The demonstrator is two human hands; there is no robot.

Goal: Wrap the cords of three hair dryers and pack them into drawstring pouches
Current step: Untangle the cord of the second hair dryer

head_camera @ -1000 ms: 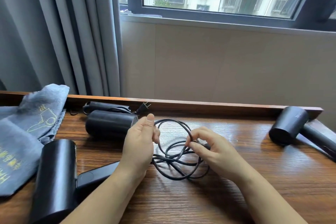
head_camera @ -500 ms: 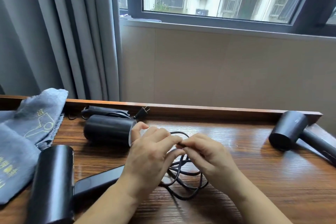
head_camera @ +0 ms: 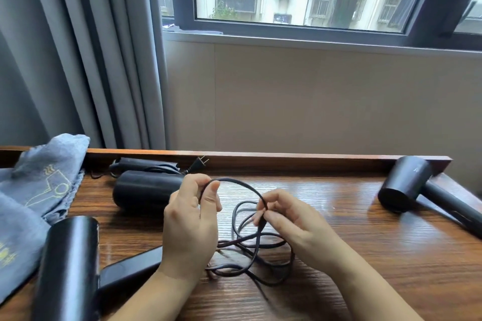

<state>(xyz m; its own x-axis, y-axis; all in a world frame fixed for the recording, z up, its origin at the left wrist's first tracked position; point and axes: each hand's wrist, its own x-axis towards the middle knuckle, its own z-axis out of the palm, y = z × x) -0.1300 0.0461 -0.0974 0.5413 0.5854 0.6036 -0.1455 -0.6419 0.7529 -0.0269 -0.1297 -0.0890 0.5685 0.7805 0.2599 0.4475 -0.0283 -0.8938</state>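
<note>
— Since a moment ago the hands have drawn apart, pulling a fresh arc of the thin black power cord [head_camera: 236, 182] up between them.

— Grip?

— Left hand [head_camera: 191, 219] pinches it at thumb and forefinger; right hand [head_camera: 289, 219] pinches the other end of the arc. Loose loops lie on the brown wooden table [head_camera: 365, 255], below (rather tangled).

— Advice?

— Keep loops even, feeding slack towards the near black cylindrical hair dryer [head_camera: 68, 266]. Grey fabric drawstring pouches [head_camera: 39, 185] wait far left.
</note>
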